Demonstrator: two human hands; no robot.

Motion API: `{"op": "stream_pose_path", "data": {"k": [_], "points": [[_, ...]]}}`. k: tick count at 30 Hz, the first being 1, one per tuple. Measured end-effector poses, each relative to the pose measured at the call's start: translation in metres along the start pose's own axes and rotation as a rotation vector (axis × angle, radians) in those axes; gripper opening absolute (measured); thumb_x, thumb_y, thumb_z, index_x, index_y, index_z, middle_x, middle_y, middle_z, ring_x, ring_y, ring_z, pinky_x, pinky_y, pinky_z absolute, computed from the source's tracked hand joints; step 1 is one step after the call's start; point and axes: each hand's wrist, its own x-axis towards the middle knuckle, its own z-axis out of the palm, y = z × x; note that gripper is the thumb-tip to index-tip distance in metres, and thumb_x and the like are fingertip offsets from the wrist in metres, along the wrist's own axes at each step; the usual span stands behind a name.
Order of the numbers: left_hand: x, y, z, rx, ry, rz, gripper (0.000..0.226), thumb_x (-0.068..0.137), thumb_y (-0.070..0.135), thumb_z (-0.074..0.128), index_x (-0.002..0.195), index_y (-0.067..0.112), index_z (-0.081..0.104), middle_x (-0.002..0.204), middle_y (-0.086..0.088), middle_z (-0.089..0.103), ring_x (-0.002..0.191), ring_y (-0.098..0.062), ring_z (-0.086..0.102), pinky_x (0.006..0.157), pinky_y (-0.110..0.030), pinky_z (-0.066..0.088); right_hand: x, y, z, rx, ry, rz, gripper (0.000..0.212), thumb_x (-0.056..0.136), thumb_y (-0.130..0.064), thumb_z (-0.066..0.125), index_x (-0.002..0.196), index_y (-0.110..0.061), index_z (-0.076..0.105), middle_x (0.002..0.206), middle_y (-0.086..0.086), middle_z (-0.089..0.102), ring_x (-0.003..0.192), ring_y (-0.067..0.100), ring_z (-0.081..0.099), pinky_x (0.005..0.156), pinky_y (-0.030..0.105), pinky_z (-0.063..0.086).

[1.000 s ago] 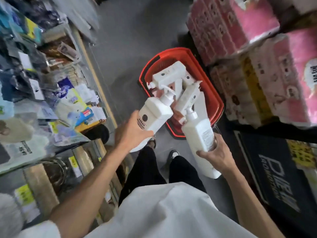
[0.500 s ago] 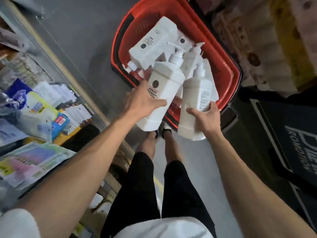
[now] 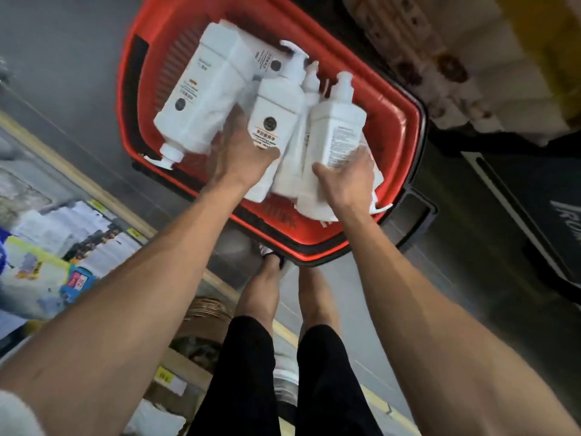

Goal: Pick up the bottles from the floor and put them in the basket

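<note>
as the left hand (image 3: 242, 155) grips the left bottle (image 3: 276, 118) and the right hand (image 3: 344, 180) the right bottle (image 3: 338, 127), fingers clamped round each, both hang over the near end of the basket (image 3: 412, 127). judged risk: released onto the heaped bottles (image 3: 201, 89), they could slide over the near rim.

bottle label (image 3: 269, 133): print too blurred to read | black mat (image 3: 559, 221): white lettering cut off
</note>
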Motion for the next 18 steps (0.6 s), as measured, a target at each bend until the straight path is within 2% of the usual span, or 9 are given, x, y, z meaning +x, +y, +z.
{"op": "stream_pose_path", "data": {"k": [2, 4, 7, 10, 15, 18], "points": [[0.001, 0.008, 0.001, 0.012, 0.055, 0.030, 0.062, 0.078, 0.039, 0.073, 0.133, 0.023, 0.049, 0.128, -0.002, 0.054, 0.115, -0.027, 0.057, 0.092, -0.039, 0.046, -0.003, -0.002, -0.002, -0.104, 0.052, -0.077, 0.073, 0.078, -0.030, 0.075, 0.144, -0.019, 0.044, 0.138, 0.008, 0.046, 0.126, 0.030, 0.046, 0.088, 0.039, 0.044], [-0.002, 0.017, -0.002, 0.039, 0.041, 0.064, 0.051, 0.080, 0.037, 0.072, 0.126, 0.024, 0.053, 0.125, -0.004, 0.053, 0.112, -0.029, 0.057, 0.092, -0.043, 0.048, -0.006, -0.003, -0.007, -0.113, 0.031, -0.125, 0.069, 0.081, -0.025, 0.073, 0.143, -0.023, 0.044, 0.138, 0.007, 0.043, 0.125, 0.029, 0.047, 0.085, 0.038, 0.043], [-0.010, 0.031, -0.009, 0.127, -0.065, 0.129, 0.050, 0.084, 0.035, 0.071, 0.129, 0.024, 0.052, 0.129, -0.006, 0.052, 0.118, -0.028, 0.052, 0.094, -0.047, 0.048, -0.009, -0.006, -0.019, -0.131, -0.064, -0.098, 0.066, 0.083, -0.026, 0.071, 0.143, -0.024, 0.044, 0.137, 0.005, 0.045, 0.121, 0.028, 0.052, 0.088, 0.045, 0.051], [-0.021, 0.048, -0.020, 0.222, -0.125, 0.186, 0.050, 0.085, 0.033, 0.070, 0.130, 0.025, 0.050, 0.130, -0.005, 0.051, 0.121, -0.028, 0.049, 0.093, -0.047, 0.047, -0.013, -0.012, -0.037, -0.161, -0.131, -0.082, 0.068, 0.084, -0.029, 0.071, 0.145, -0.024, 0.043, 0.140, 0.006, 0.046, 0.125, 0.030, 0.050, 0.093, 0.047, 0.050], [-0.047, 0.081, -0.054, 0.364, -0.139, 0.280, 0.052, 0.084, 0.032, 0.070, 0.132, 0.026, 0.049, 0.132, -0.005, 0.050, 0.119, -0.029, 0.048, 0.090, -0.043, 0.044, -0.035, -0.042, -0.081, -0.270, -0.197, -0.136, 0.069, 0.083, -0.030, 0.074, 0.146, -0.023, 0.044, 0.137, 0.008, 0.048, 0.125, 0.031, 0.050, 0.091, 0.044, 0.047], [-0.064, 0.101, -0.078, 0.433, -0.110, 0.350, 0.053, 0.083, 0.034, 0.070, 0.132, 0.027, 0.049, 0.131, -0.005, 0.050, 0.119, -0.030, 0.048, 0.093, -0.043, 0.040, -0.054, -0.061, -0.107, -0.391, -0.189, -0.216, 0.066, 0.084, -0.030, 0.073, 0.143, -0.022, 0.044, 0.132, 0.009, 0.050, 0.120, 0.032, 0.052, 0.088, 0.044, 0.047]]}}
